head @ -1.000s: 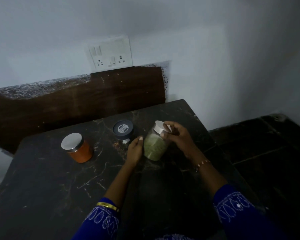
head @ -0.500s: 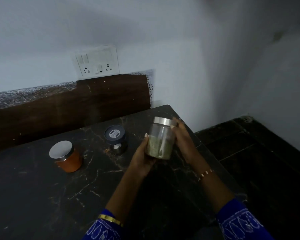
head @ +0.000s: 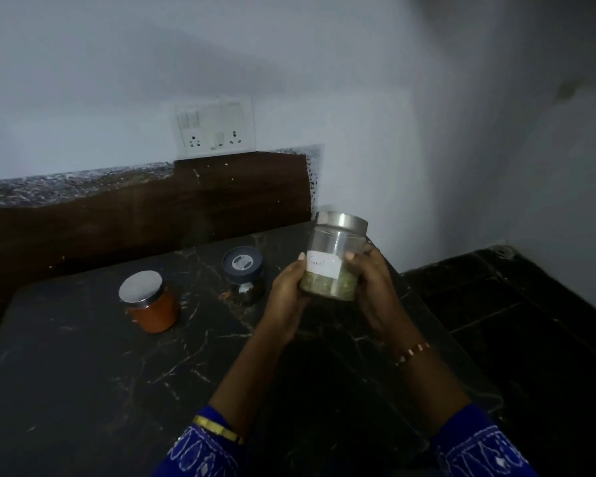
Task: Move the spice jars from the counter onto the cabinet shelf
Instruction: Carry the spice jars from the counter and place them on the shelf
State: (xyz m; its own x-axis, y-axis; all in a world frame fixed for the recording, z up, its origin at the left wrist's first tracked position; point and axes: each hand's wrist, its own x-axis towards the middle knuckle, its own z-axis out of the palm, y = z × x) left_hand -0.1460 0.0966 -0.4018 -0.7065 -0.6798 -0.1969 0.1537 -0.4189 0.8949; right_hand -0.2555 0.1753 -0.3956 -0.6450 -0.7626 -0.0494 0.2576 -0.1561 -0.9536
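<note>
A clear glass jar (head: 334, 259) with a steel lid, a white label and green spice at the bottom is held upright above the dark marble counter (head: 83, 373). My left hand (head: 286, 294) grips its left side and my right hand (head: 375, 290) its right side. On the counter stand an orange spice jar (head: 150, 302) with a steel lid and a small jar with a dark lid (head: 244, 275). No cabinet shelf is in view.
A brown backsplash (head: 145, 215) runs along the counter's far edge, with a white switch and socket plate (head: 215, 129) above it. The counter ends at the right beside a white wall corner; a dark tiled floor (head: 530, 321) lies beyond.
The green spice jar went from tilted on the counter to lifted and upright, its label facing me. My right hand moved from its lid to its side. The view has shifted.
</note>
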